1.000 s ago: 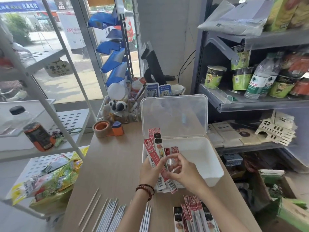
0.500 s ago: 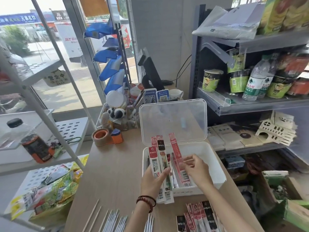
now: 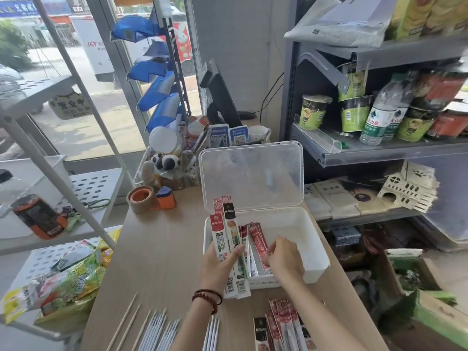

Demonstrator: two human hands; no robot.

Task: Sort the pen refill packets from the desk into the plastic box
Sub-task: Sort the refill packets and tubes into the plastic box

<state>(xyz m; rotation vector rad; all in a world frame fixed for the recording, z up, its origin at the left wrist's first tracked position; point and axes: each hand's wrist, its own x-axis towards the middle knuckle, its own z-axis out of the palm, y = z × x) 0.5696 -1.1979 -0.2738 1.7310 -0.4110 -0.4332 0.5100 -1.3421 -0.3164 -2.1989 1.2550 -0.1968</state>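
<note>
Pinching red packet [image 3: 257, 239] in box [image 3: 314, 240], right hand [image 3: 285, 259]; top pointing away.

One head-worn wide-angle view looks forward and down, close above the desk [image 3: 162, 249], with the plastic box [image 3: 314, 249] central.

- orange tape dispenser [image 3: 152, 200] with brown roll
- toy panda [image 3: 164, 162], QR-code stands [image 3: 238, 136], white mug [image 3: 258, 133] further back
- green noodle cups [image 3: 314, 112] plus water bottle [image 3: 379, 117] on grey shelf [image 3: 379, 153]
- snack bags [image 3: 65, 282] lower left
</note>
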